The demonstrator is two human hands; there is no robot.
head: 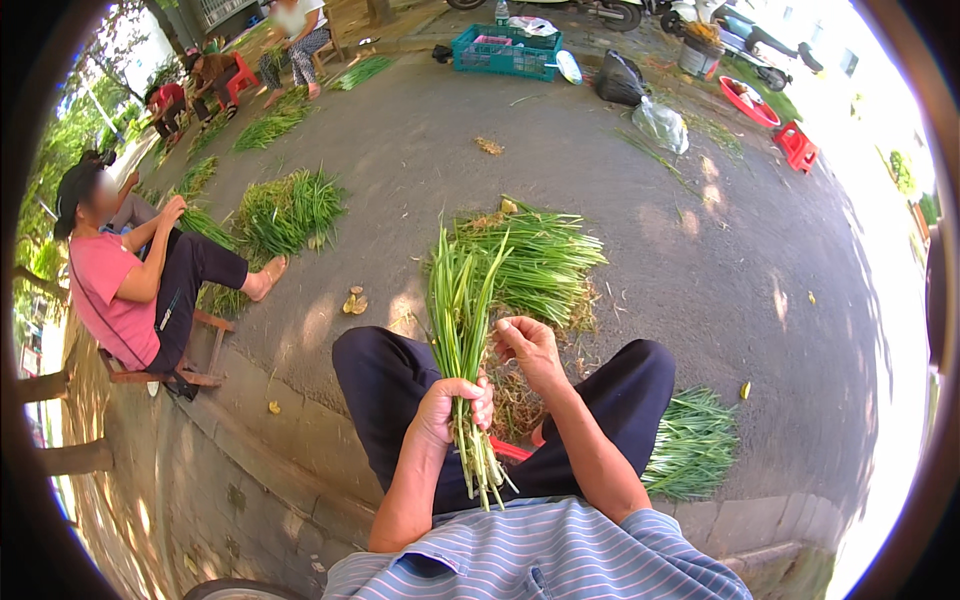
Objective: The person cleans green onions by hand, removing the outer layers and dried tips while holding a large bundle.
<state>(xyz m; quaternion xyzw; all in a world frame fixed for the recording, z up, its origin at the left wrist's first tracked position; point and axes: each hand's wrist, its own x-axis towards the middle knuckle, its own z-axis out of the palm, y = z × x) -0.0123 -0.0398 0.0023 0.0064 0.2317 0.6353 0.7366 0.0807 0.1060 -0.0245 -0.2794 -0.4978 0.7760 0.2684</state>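
Observation:
My left hand (454, 411) is closed around the lower stems of a bunch of garlic chives (463, 315). The bunch stands nearly upright between my knees, with its green leaves pointing away from me and its pale stem ends towards my shirt. Just right of the leaves is my right hand (531, 351), its fingers curled and thumb close to the forefinger. Whether anything thin is pinched there is too small to tell. Beyond my hands lies a heap of chives (536, 259) on the pavement. Dry brown trimmings (514, 405) lie between my legs.
Another chive pile (690, 446) lies beside my right knee. At left a person (116, 292) sits on a wooden stool near a larger heap (289, 210). Farther off are more seated people, a teal crate (506, 56), plastic bags (621, 79) and a red stool (796, 147).

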